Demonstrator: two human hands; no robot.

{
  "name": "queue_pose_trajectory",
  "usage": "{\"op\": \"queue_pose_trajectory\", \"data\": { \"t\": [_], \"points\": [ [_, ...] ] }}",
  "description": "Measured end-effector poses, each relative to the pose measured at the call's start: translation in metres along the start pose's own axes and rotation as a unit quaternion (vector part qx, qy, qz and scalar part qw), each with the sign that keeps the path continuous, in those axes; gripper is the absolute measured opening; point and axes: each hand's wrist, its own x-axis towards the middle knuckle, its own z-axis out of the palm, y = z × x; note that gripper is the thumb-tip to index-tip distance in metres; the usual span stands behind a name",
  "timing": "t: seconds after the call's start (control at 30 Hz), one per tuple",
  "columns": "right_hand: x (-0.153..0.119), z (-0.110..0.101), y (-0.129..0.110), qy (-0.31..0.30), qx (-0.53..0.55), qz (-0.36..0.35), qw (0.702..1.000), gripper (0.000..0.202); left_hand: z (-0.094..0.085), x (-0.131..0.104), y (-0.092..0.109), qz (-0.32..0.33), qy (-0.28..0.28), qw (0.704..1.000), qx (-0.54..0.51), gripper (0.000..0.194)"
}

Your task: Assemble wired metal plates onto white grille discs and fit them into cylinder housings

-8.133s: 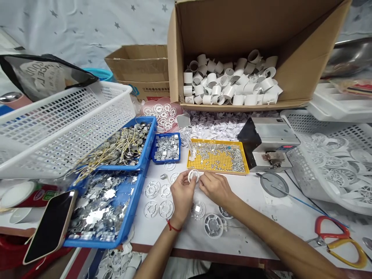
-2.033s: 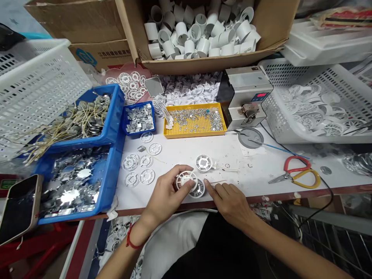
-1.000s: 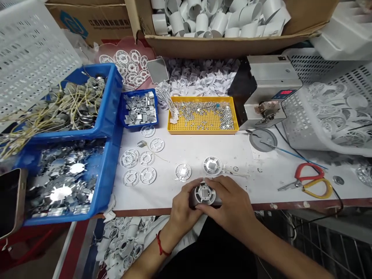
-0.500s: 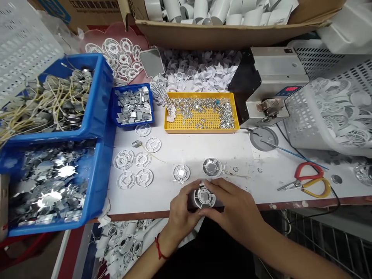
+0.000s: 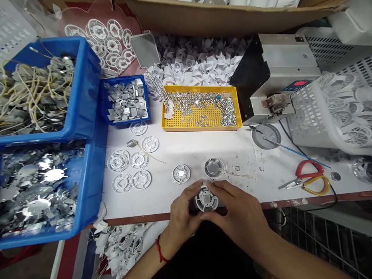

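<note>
Both my hands hold one round white plastic part (image 5: 206,200) with a square metal piece in its middle, at the table's front edge. My left hand (image 5: 182,213) grips its left side, my right hand (image 5: 235,211) its right side and top. Just beyond lie two similar round parts, one with a metal square (image 5: 181,173) and one grey-centred (image 5: 214,167). Several flat white discs (image 5: 131,169) lie to the left.
Blue bins hold wired metal pieces (image 5: 35,93), small metal tabs (image 5: 125,101) and silvery star-shaped plates (image 5: 37,186). A yellow tray (image 5: 165,126) holds screws. A grey machine (image 5: 279,77), a white basket (image 5: 334,112) and red-yellow scissors (image 5: 309,182) stand right. White parts (image 5: 122,244) lie below the table.
My hands pressed a white ring part and a metal-centred part together, then drew the joined piece to the table's front edge. The view has tilted downward.
</note>
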Motion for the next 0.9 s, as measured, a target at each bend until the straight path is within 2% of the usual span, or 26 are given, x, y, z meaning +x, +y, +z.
{"op": "queue_pose_trajectory", "data": {
  "t": [0.27,0.43,0.53,0.77,0.83,0.9],
  "points": [
    [0.003,0.001,0.006,-0.006,0.07,-0.019,0.997,0.058,-0.001,-0.001,0.0,-0.003,0.0,1.0,0.031,0.048],
    [0.008,0.001,0.011,0.004,0.106,-0.026,0.994,0.049,0.001,0.0,-0.002,0.008,0.006,1.0,0.02,0.048],
    [0.01,-0.001,0.012,-0.002,0.104,-0.032,0.994,0.054,0.001,0.001,-0.002,0.012,0.019,1.0,0.019,0.048],
    [0.012,-0.006,0.005,0.0,-0.03,-0.073,0.997,0.054,0.009,-0.002,0.003,0.005,0.015,1.0,0.023,0.05],
    [0.014,-0.007,0.003,0.001,-0.074,-0.105,0.992,0.051,0.001,0.001,0.008,0.005,0.016,1.0,0.025,0.051],
    [0.016,-0.007,0.001,0.004,-0.102,-0.125,0.987,0.048,-0.017,0.01,0.013,-0.01,-0.033,0.999,0.025,0.05]
  ]
}}
